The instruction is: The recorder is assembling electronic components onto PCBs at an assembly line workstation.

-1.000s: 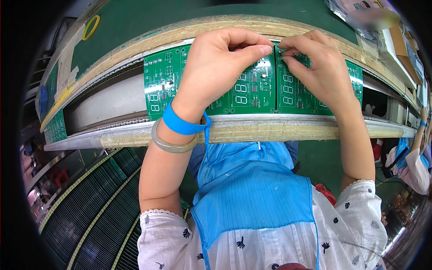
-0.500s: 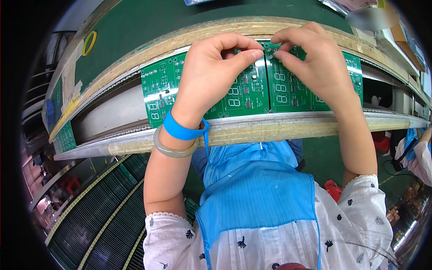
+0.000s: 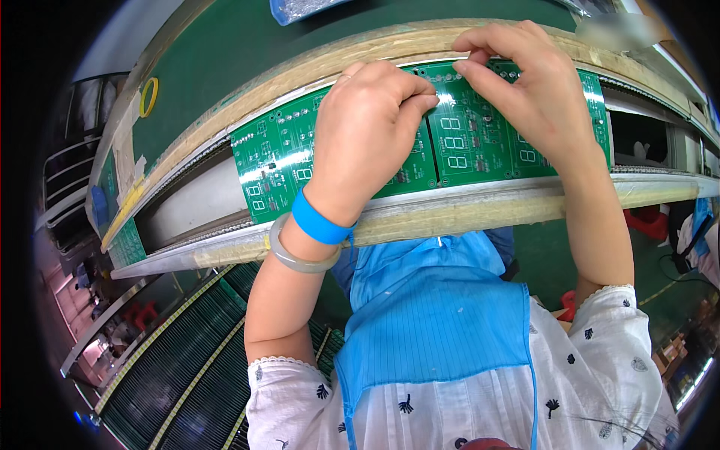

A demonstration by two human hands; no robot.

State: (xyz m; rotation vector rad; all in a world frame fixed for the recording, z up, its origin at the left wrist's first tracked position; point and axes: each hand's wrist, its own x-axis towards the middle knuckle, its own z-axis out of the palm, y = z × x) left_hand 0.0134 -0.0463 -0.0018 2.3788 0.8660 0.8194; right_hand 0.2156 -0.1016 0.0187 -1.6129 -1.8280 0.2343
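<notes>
A row of green circuit boards lies between two rails in front of me, printed with white digit outlines and carrying small parts. My left hand is over the boards left of a dark gap between two of them. Its thumb and forefinger are pinched together by that gap; anything between them is too small to make out. Above the board right of the gap, my right hand has thumb and fingertips drawn close at the far edge, near small round parts. What they hold, if anything, is hidden.
Wooden strips line the far rail and the near rail. A yellow tape ring and a blue tray lie on the green surface beyond. At lower left stand racks of closely stacked dark boards.
My left hand has turned over, knuckles up, its fingertips closing together and dropping slightly toward the gap. My right hand has shifted a little toward the far edge, its fingers still curled.
</notes>
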